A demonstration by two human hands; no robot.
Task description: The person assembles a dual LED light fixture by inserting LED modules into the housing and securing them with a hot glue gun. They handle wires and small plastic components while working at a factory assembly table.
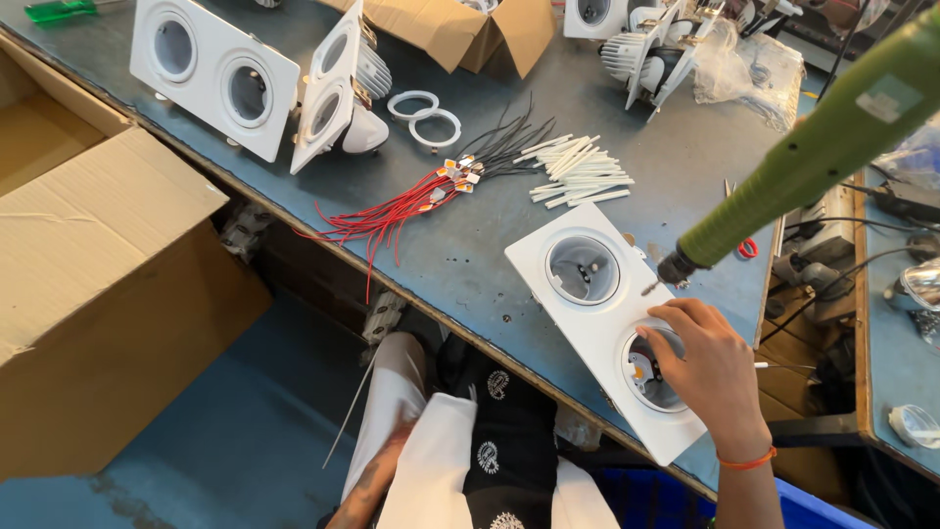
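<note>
White plastic everywhere on this one: from the head camera, the right hand (710, 377) sits on a white twin-hole light housing (605, 328) lying flat near the bench (470, 245) edge, fingers curled loosely over the rim of the nearer hole, so the grip looks like it's pinning the frame down rather than picking it up. A green powered screwdriver (822, 147) comes in from the upper right with its tip right by the housing's edge between the two holes; can't see what's holding it, the handle runs out of frame. Left hand isn't in view at all, so no idea what its grip is doing. Housing lies face up and angled toward the person, which puts both holes within easy reach. Further back there's a bundle of red and black wires (421, 196) fanned out, a little pile of white sleeves (578, 174) beside it, two loose white rings (424, 116), and more twin housings (215, 73), one flat and one propped on edge. Cardboard boxes: a big one (108, 284) on the left below the bench, another open one (460, 29) at the back.
</note>
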